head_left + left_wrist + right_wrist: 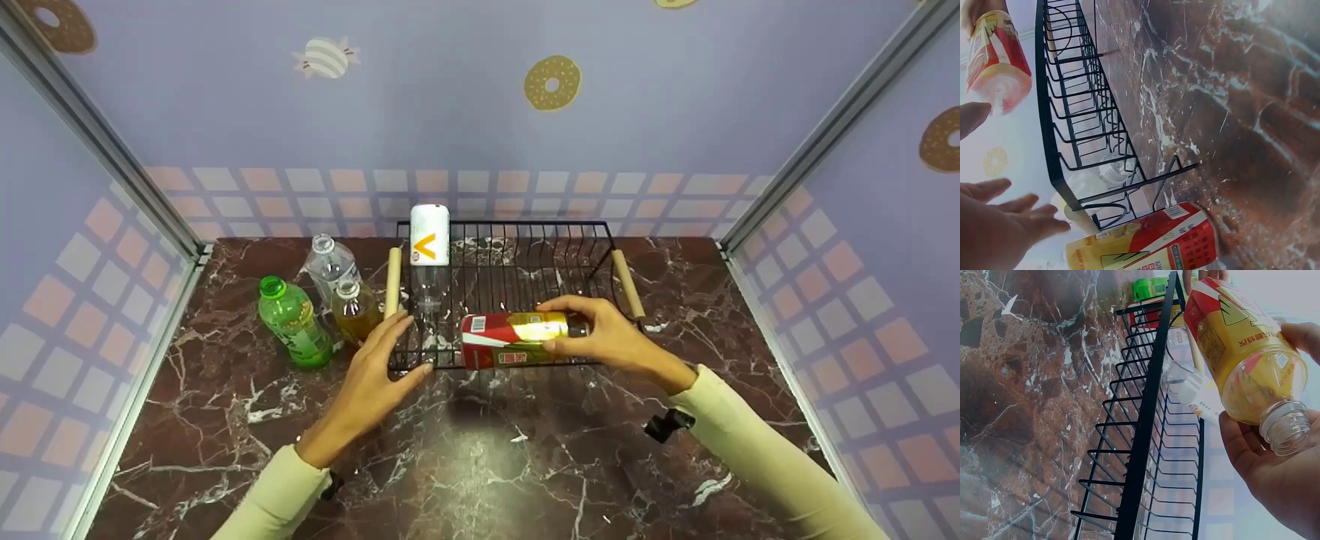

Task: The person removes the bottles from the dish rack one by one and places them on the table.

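Observation:
My right hand (604,334) grips a plastic bottle (517,339) with a red and yellow label near its neck. The bottle is held sideways above the front rim of a black wire basket (525,266); its neck, uncapped in the right wrist view, points into my right palm. My left hand (371,382) has its fingers spread near the basket's front left corner, with nothing held. In the left wrist view, the held bottle (1002,62) has its base facing the left fingers, apart from them. Inside the basket's left part is a white-labelled bottle (430,236), clear neck towards the front.
Left of the basket stand a green bottle (296,322), a clear bottle (330,266) and an amber bottle (354,304), which shows a red and yellow label in the left wrist view. Wooden handles (628,283) flank the basket. Patterned walls (480,135) enclose the marbled table (480,465).

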Demonstrator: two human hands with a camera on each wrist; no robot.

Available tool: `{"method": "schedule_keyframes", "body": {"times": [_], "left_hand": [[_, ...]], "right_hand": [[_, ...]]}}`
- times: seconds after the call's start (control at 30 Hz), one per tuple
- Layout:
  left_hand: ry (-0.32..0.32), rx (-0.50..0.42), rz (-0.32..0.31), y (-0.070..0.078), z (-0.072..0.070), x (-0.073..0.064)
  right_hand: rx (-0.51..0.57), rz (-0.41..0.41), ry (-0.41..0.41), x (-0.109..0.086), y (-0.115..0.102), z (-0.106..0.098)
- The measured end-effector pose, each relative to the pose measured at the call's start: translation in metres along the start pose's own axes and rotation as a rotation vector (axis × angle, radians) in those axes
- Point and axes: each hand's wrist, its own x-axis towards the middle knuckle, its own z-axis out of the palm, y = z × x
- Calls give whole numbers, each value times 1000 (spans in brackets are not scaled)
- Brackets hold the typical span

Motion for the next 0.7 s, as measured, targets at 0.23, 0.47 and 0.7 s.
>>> {"method": "schedule_keyframes", "body": {"times": [0.23,0.47,0.7], "left_hand": [[-120,-75,-18,5,-2,7],[-242,-187,-85,11,-4,13],[-343,-306,-146,11,-7,15]], "right_hand": [[18,13,-6,-1,-3,-1],[-12,7,-23,-2,-4,1],[-19,23,-44,-5,-5,2]]}}
